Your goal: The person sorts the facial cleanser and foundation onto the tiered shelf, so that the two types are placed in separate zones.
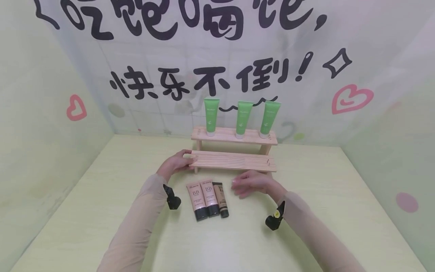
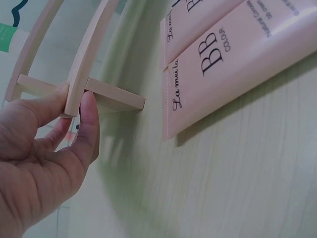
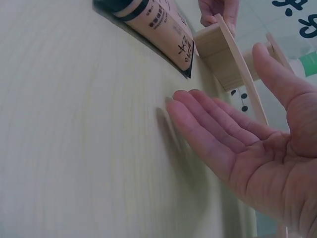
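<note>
A two-step wooden rack stands at the back of the table. My left hand pinches the left end of its lower step; in the left wrist view the thumb lies above the board and fingers below. My right hand is just in front of the rack's right half, holding nothing, its fingers extended in the right wrist view. Between the hands lie two pink BB cream tubes with black caps, side by side. A narrower tan tube with dark ends lies at their right, nearest my right fingers.
Three green tubes stand on their white caps along the rack's upper step. Behind the rack rises a white backdrop with black lettering. Side panels border the pale table at left and right.
</note>
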Motion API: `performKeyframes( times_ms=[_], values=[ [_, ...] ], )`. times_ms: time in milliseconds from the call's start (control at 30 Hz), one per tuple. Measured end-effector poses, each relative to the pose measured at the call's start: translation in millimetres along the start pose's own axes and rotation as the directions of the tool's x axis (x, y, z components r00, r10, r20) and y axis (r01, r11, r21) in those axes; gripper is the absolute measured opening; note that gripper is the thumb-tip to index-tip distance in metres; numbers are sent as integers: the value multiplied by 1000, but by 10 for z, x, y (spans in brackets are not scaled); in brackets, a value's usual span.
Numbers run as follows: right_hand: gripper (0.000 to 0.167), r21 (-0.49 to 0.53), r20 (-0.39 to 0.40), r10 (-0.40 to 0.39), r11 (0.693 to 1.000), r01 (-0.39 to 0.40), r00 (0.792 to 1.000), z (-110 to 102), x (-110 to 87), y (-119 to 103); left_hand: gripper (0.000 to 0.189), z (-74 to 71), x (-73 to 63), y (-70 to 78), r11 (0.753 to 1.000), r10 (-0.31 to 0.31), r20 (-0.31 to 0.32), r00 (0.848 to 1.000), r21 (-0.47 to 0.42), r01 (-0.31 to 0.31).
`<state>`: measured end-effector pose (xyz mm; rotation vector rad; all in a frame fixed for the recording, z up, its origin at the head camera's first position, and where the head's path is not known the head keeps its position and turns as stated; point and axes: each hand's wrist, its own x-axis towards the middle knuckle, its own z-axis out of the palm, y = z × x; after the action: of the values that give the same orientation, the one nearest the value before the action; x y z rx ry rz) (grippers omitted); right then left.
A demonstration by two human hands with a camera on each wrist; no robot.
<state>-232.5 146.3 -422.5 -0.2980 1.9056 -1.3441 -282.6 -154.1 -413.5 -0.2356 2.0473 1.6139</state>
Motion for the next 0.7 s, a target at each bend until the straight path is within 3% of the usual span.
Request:
performKeyframes(
  times_ms=[367,567,700],
  values=[
    [43,44,-138,45,998,-39,989,274,114,-45,61,22,-1,-2,1000,11,9,1000,-3,-11],
    [51,-35,-309,35,998,-49,951,502,187,-94,59,8,-4,-6,1000,7,2,1000,-16,-7],
    [49,-46,-358,54,996,-76,932,585,214,-132,60,9,-10,-4,1000,10,3,1000,-19,-10]
  ],
)
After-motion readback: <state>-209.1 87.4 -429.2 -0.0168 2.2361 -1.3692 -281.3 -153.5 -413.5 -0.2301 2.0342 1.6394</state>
